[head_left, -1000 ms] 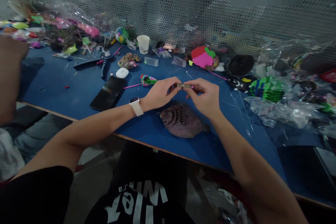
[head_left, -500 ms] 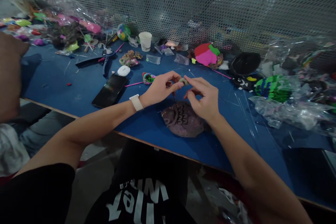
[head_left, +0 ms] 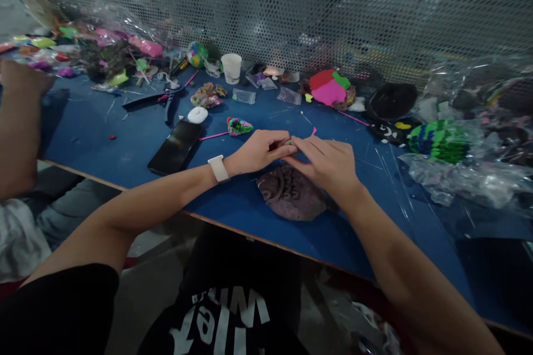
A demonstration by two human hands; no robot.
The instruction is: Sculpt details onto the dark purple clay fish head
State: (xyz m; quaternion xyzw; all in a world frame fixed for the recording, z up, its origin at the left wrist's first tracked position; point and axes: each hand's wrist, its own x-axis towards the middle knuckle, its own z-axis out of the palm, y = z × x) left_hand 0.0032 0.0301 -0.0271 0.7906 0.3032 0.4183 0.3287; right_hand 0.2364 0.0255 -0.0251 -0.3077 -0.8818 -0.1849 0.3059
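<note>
My left hand (head_left: 263, 150), with a pale watch band on its wrist, meets my right hand (head_left: 328, 162) above the table. Their fingertips are closed around a small lump of greyish-green clay (head_left: 289, 143), mostly hidden by the fingers. Just below them lies a purple-brown fish-shaped clay piece (head_left: 293, 199) with raised squiggles on its top; the right hand covers part of its upper edge. To the left of my left hand is a multicoloured clay cone (head_left: 239, 126) on a pink stick.
A black phone (head_left: 175, 147), a white oval case (head_left: 197, 115), pliers (head_left: 169, 101) and a paper cup (head_left: 231, 68) stand leftward on the blue table. A perforated metal screen (head_left: 266, 5) rises behind. Clay and plastic bags (head_left: 470, 177) crowd the right; another person's arm (head_left: 19, 127) is far left.
Both hands have come lower and closer together, so the clay lump is more hidden. A pink tip now shows behind my right hand. The other person's hand has shifted slightly.
</note>
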